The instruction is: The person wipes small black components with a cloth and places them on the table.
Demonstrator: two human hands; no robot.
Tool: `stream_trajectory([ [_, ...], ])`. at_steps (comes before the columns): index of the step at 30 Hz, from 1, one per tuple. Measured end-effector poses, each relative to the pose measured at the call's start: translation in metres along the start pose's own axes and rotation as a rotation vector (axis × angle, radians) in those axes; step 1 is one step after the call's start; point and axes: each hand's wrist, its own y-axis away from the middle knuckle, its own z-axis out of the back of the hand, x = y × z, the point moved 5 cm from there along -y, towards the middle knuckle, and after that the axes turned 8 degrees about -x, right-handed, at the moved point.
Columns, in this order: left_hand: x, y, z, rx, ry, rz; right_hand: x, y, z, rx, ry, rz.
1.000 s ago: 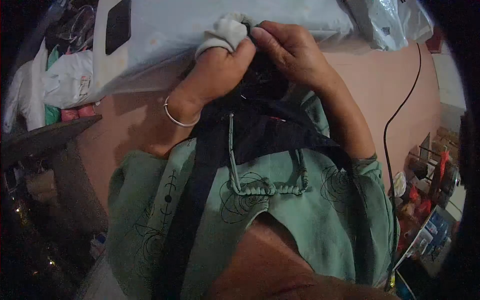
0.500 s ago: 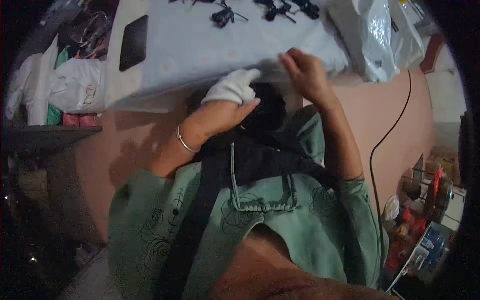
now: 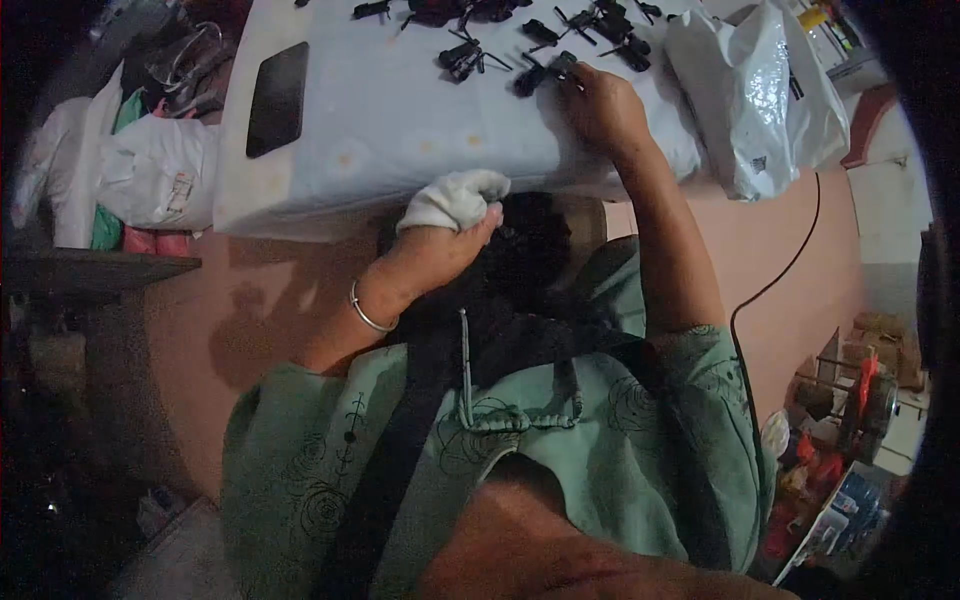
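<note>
My left hand is closed around a bunched white cloth, just below the table's front edge. A silver bangle sits on that wrist. Over the table, my right hand reaches forward, its thumb and fingers closed at a small black part with thin prongs. Beside it on the table lies another black part. More such black parts are scattered along the far side, several of them heaped together. Their exact kind is too small to tell.
A pale cloth-covered table carries a flat black phone-like slab at the left. A shiny white plastic bag stands at its right end. White bags sit on a shelf to the left. A black cable hangs at the right.
My right hand has moved forward from the table's front edge to the black parts. My left hand stays on the cloth, slightly lower. The view has shifted, showing more of the table.
</note>
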Motion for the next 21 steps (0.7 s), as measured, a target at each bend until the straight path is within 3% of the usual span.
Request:
stream_trajectory([
  [4, 0.003, -0.008, 0.0, 0.022, -0.024, 0.163, -0.009, 0.015, -0.001, 0.013, 0.061, -0.045],
  [6, -0.012, -0.017, -0.002, -0.055, -0.152, -0.054, -0.003, 0.022, 0.007, -0.015, 0.08, -0.07],
  [9, -0.016, -0.02, -0.004, -0.104, -0.162, -0.085, -0.001, 0.02, 0.01, -0.023, 0.095, -0.063],
  [12, -0.028, -0.014, -0.003, -0.076, -0.108, 0.016, 0.007, 0.024, 0.006, 0.06, 0.111, -0.007],
  [14, -0.007, -0.015, -0.002, -0.069, -0.095, -0.007, 0.001, 0.023, -0.01, 0.152, 0.237, 0.033],
  [15, -0.012, -0.017, 0.003, -0.127, -0.207, -0.13, 0.016, 0.027, 0.004, 0.169, 0.228, 0.006],
  [16, -0.02, -0.019, 0.006, -0.19, -0.318, -0.264, 0.023, 0.032, 0.028, 0.102, -0.339, -0.461],
  [17, -0.024, -0.02, 0.006, -0.174, -0.32, -0.252, 0.024, 0.045, 0.032, 0.012, -0.908, -0.918],
  [18, -0.033, -0.022, 0.007, -0.199, -0.441, -0.31, 0.018, 0.049, 0.025, 0.013, -0.909, -0.935],
  [20, -0.035, -0.022, 0.014, -0.217, -0.559, -0.37, 0.037, 0.038, 0.032, -0.161, -0.403, 0.018],
  [21, -0.033, -0.018, 0.013, -0.148, -0.857, -0.529, 0.04, 0.037, 0.04, -0.16, -0.4, 0.013],
])
